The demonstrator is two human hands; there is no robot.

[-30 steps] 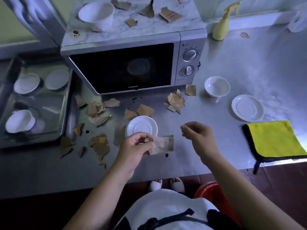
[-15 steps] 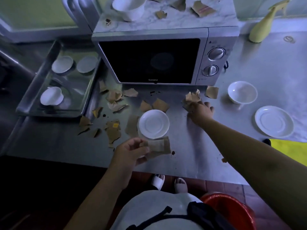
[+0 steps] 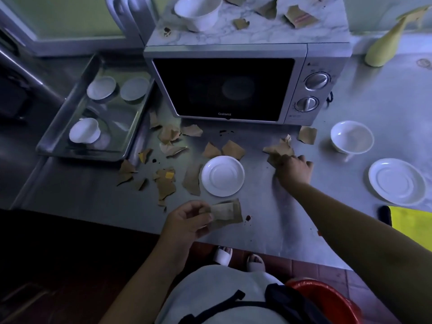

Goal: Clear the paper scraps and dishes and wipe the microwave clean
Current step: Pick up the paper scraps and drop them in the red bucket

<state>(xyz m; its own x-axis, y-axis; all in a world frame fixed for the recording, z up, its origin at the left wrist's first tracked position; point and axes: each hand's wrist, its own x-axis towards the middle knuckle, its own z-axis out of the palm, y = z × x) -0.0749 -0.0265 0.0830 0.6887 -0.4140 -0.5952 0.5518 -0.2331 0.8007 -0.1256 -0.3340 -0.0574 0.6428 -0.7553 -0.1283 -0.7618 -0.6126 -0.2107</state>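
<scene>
A silver microwave stands on the steel counter, its marble-patterned top carrying a white bowl and brown paper scraps. More torn brown scraps litter the counter in front. My left hand pinches a stack of brown scraps near the counter's front edge. My right hand reaches onto a pile of scraps in front of the microwave, fingers curled over them. A white saucer lies between my hands.
A metal tray at the left holds white dishes. At the right are a white bowl, a white saucer, a yellow cloth and a yellow spray bottle. A red bin sits on the floor.
My right hand has gone from hovering near the left hand forward onto the scrap pile before the microwave. My left hand keeps holding its scraps. The view has shifted left.
</scene>
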